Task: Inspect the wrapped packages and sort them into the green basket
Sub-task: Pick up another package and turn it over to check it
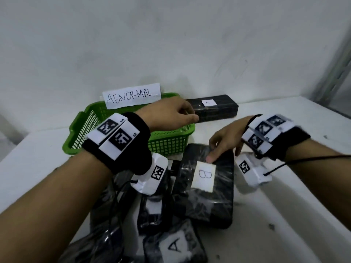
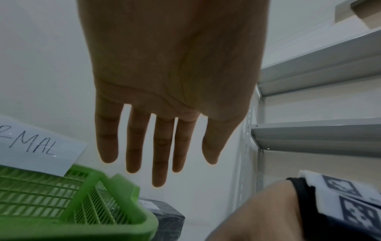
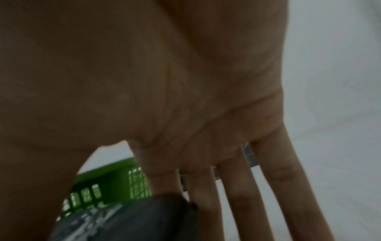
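Observation:
The green basket [image 1: 171, 142] stands at the back left with a paper sign reading ABNORMAL [image 1: 132, 97] on its far rim. My left hand [image 1: 187, 115] hovers over the basket's right end. Its fingers [image 2: 159, 163] are straight and hold nothing. A black wrapped package labelled B [image 1: 204, 192] lies on top of a pile in front of the basket. My right hand [image 1: 218, 151] touches the far end of package B [image 3: 128, 220], with the thumb on top by the label. Its straight fingers [image 3: 237, 203] run down past the package's edge.
A long black package labelled A [image 1: 218, 109] lies behind the basket by the wall. Another package labelled A [image 1: 174, 245] and more black packages [image 1: 152, 211] are piled near me. Grey metal shelf rails [image 2: 319, 73] rise on the right. The white table [image 1: 303, 205] extends to the right.

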Available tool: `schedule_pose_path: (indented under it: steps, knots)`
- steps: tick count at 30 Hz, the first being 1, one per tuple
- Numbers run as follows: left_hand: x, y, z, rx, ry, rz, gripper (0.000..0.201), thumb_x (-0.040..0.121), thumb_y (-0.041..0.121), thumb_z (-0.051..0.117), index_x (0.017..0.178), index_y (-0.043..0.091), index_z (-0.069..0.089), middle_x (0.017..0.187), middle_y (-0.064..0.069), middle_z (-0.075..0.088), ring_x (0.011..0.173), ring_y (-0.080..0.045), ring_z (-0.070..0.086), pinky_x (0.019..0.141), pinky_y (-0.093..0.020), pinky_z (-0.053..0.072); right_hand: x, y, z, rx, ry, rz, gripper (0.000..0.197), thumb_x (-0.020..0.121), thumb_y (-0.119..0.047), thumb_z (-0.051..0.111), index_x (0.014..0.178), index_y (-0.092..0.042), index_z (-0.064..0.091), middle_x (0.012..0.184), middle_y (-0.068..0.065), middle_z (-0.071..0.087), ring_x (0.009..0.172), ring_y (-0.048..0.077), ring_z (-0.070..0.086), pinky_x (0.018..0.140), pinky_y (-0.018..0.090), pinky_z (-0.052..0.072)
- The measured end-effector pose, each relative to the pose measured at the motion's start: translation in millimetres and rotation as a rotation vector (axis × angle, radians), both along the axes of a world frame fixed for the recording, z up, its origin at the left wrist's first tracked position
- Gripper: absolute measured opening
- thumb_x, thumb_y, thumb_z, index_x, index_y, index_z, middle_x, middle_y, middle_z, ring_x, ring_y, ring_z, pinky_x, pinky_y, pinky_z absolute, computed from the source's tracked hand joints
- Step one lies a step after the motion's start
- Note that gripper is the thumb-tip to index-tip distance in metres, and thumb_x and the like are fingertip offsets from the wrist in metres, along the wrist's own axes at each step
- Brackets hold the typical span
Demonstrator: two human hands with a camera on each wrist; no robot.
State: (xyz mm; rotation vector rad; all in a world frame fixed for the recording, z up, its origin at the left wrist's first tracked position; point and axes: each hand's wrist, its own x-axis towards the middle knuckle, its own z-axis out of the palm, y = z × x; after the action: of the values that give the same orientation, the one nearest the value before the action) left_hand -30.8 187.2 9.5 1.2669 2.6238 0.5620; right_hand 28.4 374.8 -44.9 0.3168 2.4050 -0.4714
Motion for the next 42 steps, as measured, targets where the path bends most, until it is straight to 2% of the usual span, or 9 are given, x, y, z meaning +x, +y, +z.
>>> schedule_pose_path:
  steps: [6,9,13,16,18,21,28,32,42]
  knots:
    - [20.0,-22.1,-1.6,-0.093,-0.152,-0.072,0.055,0.092,0.052,0.058,0.142,0.031,0.045,0.121,0.011,0.057,0.115,-0.012,0.054,0.096,-0.025,0.035,23.7,-11.0,61.9,0.006,0.303,-0.058,0.044,0.067,-0.038,0.089,0.093,-0.02,0.058,0.091,-0.001,0.067,0.082,0.019,0.064,0.074,0.038,0.057]
    - [23.6,-37.6,2.7,0.21,-0.282,-0.071,0.051,0.089,0.038,0.071,0.135,0.028,0.052,0.116,0.011,0.065,0.112,-0.016,0.064,0.085,-0.028,0.052,38.2,-30.0,104.7,-0.021,0.483,-0.007,0.05,0.06,-0.042,0.091,0.096,-0.023,0.061,0.082,-0.009,0.074,0.079,0.018,0.069,0.078,0.038,0.054]
    - [23.9,-67.6,16.1,0.608,-0.547,0.005,0.04,0.089,0.01,0.07,0.126,0.015,0.056,0.108,-0.004,0.071,0.088,-0.019,0.074,0.066,-0.034,0.062,40.5,-62.2,137.7,-0.172,0.83,-0.01,0.083,0.047,-0.057,0.084,0.121,-0.028,0.059,0.113,-0.006,0.073,0.099,0.015,0.071,0.09,0.034,0.056]
    - [19.2,-95.9,21.5,0.972,-0.693,0.098,0.033,0.092,0.005,0.061,0.124,0.006,0.057,0.101,-0.006,0.07,0.084,-0.018,0.07,0.066,-0.034,0.061,35.0,-82.2,141.8,-0.294,1.12,-0.095,0.084,0.065,-0.059,0.082,0.137,-0.03,0.048,0.126,-0.004,0.062,0.106,0.014,0.067,0.093,0.032,0.055]
    - [15.9,-116.7,20.4,1.16,-0.744,0.149,0.036,0.092,0.006,0.06,0.128,0.004,0.055,0.105,-0.008,0.07,0.089,-0.019,0.07,0.069,-0.034,0.06,31.6,-94.8,131.2,-0.45,1.265,-0.187,0.076,0.076,-0.05,0.08,0.139,-0.028,0.044,0.108,-0.01,0.064,0.092,0.001,0.066,0.081,0.019,0.052]
    - [12.7,-142.1,11.5,1.205,-0.659,0.223,0.033,0.087,0.01,0.064,0.12,0.012,0.06,0.094,0.0,0.071,0.083,-0.013,0.069,0.069,-0.033,0.06,22.0,-117.7,95.7,-0.856,1.28,-0.263,0.076,0.074,-0.039,0.083,0.137,-0.013,0.049,0.1,-0.003,0.071,0.08,0.004,0.071,0.067,0.022,0.056]
    - [6.2,-169.6,2.3,1.03,-0.543,0.255,0.041,0.072,0.029,0.061,0.112,0.022,0.059,0.1,0.005,0.069,0.091,-0.011,0.064,0.082,-0.037,0.054,-9.5,-150.8,57.0,-1.254,1.392,-0.406,0.039,0.087,-0.017,0.077,0.121,-0.012,0.057,0.096,-0.002,0.073,0.087,0.015,0.071,0.078,0.035,0.058]
    - [1.0,-176.8,-2.5,1.134,-0.519,0.293,0.039,0.091,0.03,0.067,0.127,0.021,0.059,0.119,-0.001,0.073,0.101,-0.014,0.072,0.075,-0.03,0.06,-17.1,-158.3,51.5,-1.24,1.317,-0.297,0.029,0.092,-0.017,0.071,0.116,-0.021,0.057,0.108,-0.003,0.073,0.1,0.014,0.071,0.083,0.033,0.058]
    - [-13.0,-178.7,-16.7,1.101,-0.433,0.297,0.043,0.079,0.023,0.07,0.12,0.009,0.063,0.098,0.0,0.074,0.086,-0.013,0.071,0.07,-0.026,0.057,-23.1,-156.7,41.1,-1.044,1.247,-0.212,0.071,0.066,-0.039,0.084,0.126,-0.011,0.058,0.118,0.01,0.072,0.108,0.026,0.071,0.096,0.051,0.057]
